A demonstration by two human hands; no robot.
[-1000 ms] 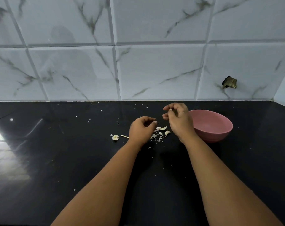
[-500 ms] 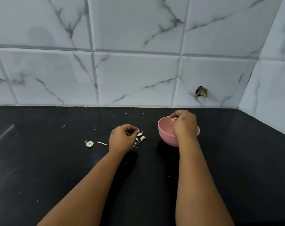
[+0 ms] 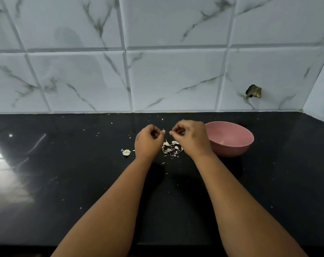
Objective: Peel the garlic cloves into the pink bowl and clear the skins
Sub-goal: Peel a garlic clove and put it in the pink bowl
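Back from the pink bowl [image 3: 229, 139], right hand [image 3: 190, 139] meets left hand [image 3: 148, 141] above skins [image 3: 171, 148]; fingers curled, contents unclear.

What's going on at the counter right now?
A person is peeling garlic over a black counter. The left hand and right hand are raised close together, fingers curled; whatever they pinch is too small to make out. A pile of skins lies beneath them, uncleared. The pink bowl sits just right of the right hand, and a garlic scrap lies left.
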